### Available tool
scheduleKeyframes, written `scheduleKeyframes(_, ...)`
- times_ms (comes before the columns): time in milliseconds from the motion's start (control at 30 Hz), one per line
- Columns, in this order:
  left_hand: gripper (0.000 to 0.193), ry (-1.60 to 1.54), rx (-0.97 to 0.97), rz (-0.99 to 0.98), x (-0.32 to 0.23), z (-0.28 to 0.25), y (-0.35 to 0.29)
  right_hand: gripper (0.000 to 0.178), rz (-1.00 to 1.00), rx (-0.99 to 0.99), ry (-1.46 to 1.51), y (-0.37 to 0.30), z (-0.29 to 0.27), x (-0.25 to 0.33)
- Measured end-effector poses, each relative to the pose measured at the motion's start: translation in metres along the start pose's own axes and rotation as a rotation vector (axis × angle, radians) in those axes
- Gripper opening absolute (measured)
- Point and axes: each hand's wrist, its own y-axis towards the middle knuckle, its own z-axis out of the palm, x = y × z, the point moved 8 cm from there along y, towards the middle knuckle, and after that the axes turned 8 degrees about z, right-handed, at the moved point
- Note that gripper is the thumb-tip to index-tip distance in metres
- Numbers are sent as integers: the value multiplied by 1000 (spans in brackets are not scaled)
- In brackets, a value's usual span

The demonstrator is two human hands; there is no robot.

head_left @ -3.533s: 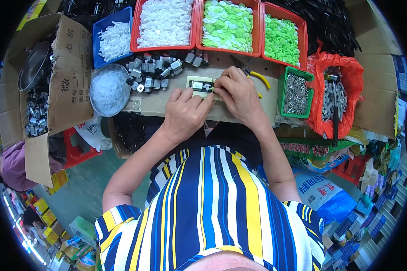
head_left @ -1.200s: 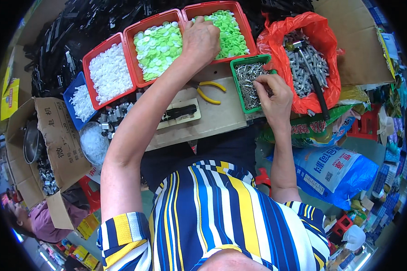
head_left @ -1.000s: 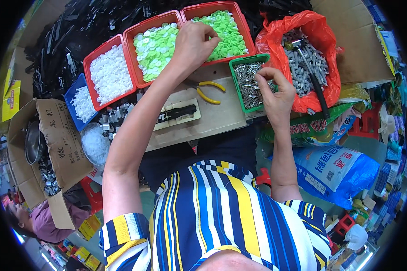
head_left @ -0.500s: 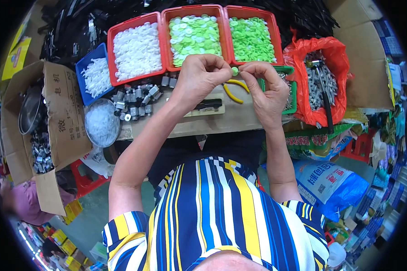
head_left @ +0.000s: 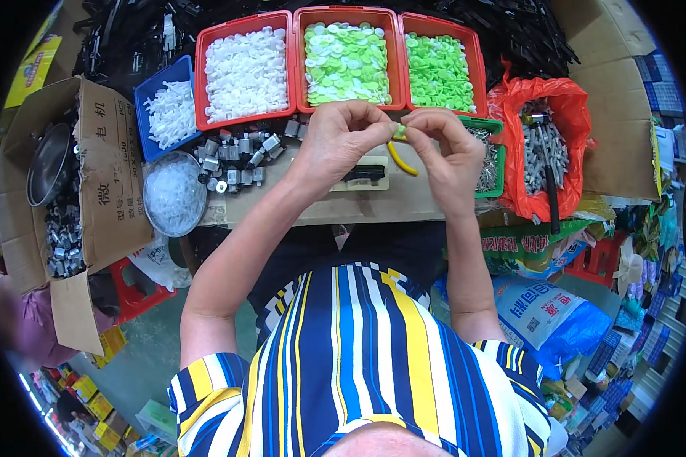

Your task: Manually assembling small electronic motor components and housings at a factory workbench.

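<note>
My left hand (head_left: 341, 143) and my right hand (head_left: 448, 156) meet above the workbench, fingertips pinched together. Between them is a small light-green plastic piece (head_left: 399, 132), partly covered by the fingers; its exact shape is hard to make out. Below the hands, a yellow-handled tool (head_left: 402, 160), partly hidden, lies on the bench. Closer to my body, a cream-coloured block (head_left: 351, 185) holds a black part (head_left: 365, 174). Just beyond my hands stand red trays: one of white plastic pieces (head_left: 248, 76), one of green and white discs (head_left: 347, 65), one of green discs (head_left: 440, 75).
Small metal motors (head_left: 240, 156) lie left of the block, beside a bowl of clear pieces (head_left: 174, 194) and a blue tray (head_left: 143, 141). A cardboard box (head_left: 114, 175) stands far left. Rightward are a green tray (head_left: 501, 164) and a red bag (head_left: 514, 194) with a hammer (head_left: 550, 175).
The view has shifted, so the trays and bench appear farther right. Both hands keep their pinch on the green piece, which the fingers now cover differently.
</note>
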Motion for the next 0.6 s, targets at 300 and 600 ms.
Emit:
scheduleKeyframes(300, 26, -495, 86, -92, 21, 7, -20, 9, 323, 228, 582, -4, 22, -31)
scheduleKeyframes(600, 22, -504, -125, -47, 34, -14, -35, 17, -54, 109, -81, -16, 27, 16)
